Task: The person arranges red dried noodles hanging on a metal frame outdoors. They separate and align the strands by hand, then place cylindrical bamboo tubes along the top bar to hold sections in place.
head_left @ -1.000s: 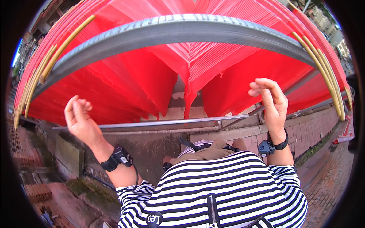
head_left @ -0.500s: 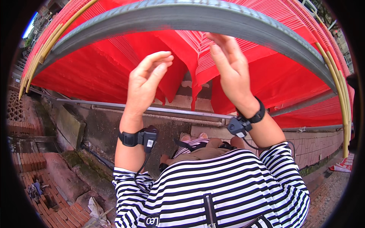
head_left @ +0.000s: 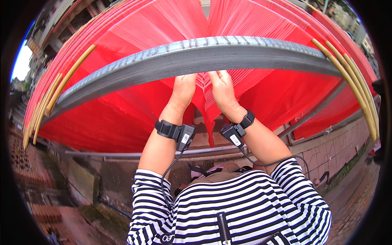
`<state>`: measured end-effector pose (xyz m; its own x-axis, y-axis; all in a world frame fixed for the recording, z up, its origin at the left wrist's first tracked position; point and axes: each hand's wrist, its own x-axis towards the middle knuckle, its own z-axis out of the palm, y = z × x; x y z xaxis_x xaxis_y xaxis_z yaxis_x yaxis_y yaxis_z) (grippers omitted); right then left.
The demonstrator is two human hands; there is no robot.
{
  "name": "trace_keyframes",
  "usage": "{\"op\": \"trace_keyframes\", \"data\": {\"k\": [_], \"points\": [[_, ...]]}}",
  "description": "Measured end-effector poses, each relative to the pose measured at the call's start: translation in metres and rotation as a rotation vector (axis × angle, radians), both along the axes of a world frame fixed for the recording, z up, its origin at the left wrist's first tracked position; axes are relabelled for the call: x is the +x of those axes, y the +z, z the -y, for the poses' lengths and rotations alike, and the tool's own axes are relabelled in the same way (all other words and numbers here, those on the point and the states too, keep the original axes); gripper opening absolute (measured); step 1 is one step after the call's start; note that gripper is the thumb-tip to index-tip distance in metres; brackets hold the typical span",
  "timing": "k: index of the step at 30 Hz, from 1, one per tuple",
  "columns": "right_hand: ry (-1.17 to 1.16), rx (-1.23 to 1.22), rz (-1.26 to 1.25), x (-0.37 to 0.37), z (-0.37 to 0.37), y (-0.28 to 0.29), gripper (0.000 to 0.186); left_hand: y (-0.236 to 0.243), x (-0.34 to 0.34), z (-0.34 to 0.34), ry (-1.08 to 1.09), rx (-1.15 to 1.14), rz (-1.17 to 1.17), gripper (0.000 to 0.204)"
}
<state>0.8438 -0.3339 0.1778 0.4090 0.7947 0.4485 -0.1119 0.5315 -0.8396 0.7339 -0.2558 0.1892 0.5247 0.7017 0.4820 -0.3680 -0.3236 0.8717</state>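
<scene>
Both hands reach up under a curved grey bar (head_left: 196,55), next to folds of red cloth (head_left: 143,100). My left hand (head_left: 183,90) sits just left of a gathered, striped part of the cloth, and its fingers vanish behind the bar. On the other side of that gather is my right hand (head_left: 223,90), thumb and a finger stretched upward and apart, tips hidden by the bar. Whether either hand touches the cloth I cannot tell. Line-like marks cross the bar's upper edge. A pointed red tail of cloth (head_left: 210,132) hangs between my wrists.
Yellowish poles (head_left: 355,81) carry layered red cloth at the right, with similar poles (head_left: 57,94) at the left. A thin metal rail (head_left: 122,154) runs below the cloth. Bricks (head_left: 45,213) lie low on the left; a paved wall (head_left: 322,157) stands right.
Both hands have come closer together, and their fingers have passed behind the bar. The view has shifted, so the bar appears lower and more red cloth shows beyond it.
</scene>
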Motion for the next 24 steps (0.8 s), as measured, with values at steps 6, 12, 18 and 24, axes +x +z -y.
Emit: {"op": "trace_keyframes", "data": {"k": [6, 12, 18, 24], "points": [[-0.138, 0.06, -0.042, 0.001, -0.016, -0.025, 0.054, -0.027, 0.012, -0.017, -0.185, -0.16, 0.039, 0.059], [-0.214, -0.036, -0.123, -0.004, -0.013, -0.033, 0.057, -0.035, 0.012, -0.011, -0.24, -0.223, 0.1, 0.064], [-0.32, -0.061, -0.104, 0.015, -0.017, -0.053, 0.057, -0.044, 0.01, -0.017, -0.197, -0.262, 0.104, 0.063], [-0.307, -0.148, -0.1, 0.024, -0.02, -0.066, 0.057, -0.051, -0.001, -0.028, -0.163, -0.256, 0.152, 0.064]]}}
